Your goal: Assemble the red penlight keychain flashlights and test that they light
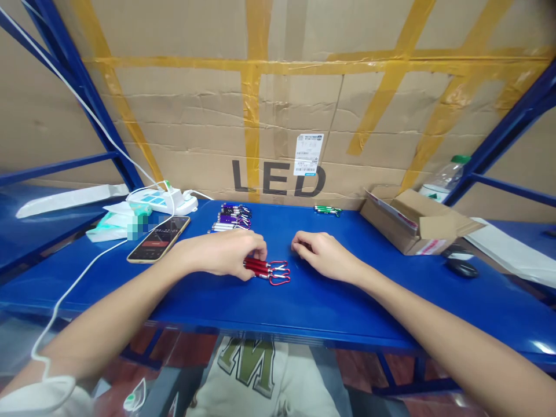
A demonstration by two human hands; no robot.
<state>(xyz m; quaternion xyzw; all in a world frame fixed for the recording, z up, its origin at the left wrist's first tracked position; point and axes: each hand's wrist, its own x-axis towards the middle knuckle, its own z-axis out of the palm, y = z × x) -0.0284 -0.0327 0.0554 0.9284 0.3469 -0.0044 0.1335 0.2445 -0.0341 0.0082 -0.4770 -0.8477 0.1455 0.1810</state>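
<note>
My left hand (pixel 230 252) is closed around the ends of several slim red keychain flashlights (pixel 260 269), which lie side by side on the blue table (pixel 304 313). Their red carabiner clips point right, and the ends under my fingers are hidden. To the right of them my right hand (pixel 319 252) rests on the table, fingers curled in, with nothing visible in it. Beyond my left hand lie rows of similar flashlights in purple and black (pixel 234 215) and silver (pixel 225 227). A small group of green flashlights (pixel 326 210) lies at the back.
At left are a phone (pixel 158 239), a tissue pack (pixel 117 223), a power strip (pixel 163 200) and a white cable (pixel 72 284). An open cardboard box (pixel 399 223), a black mouse (pixel 461 267) and a plastic bottle (pixel 447 176) stand right. A large carton (pixel 208 116) walls the back.
</note>
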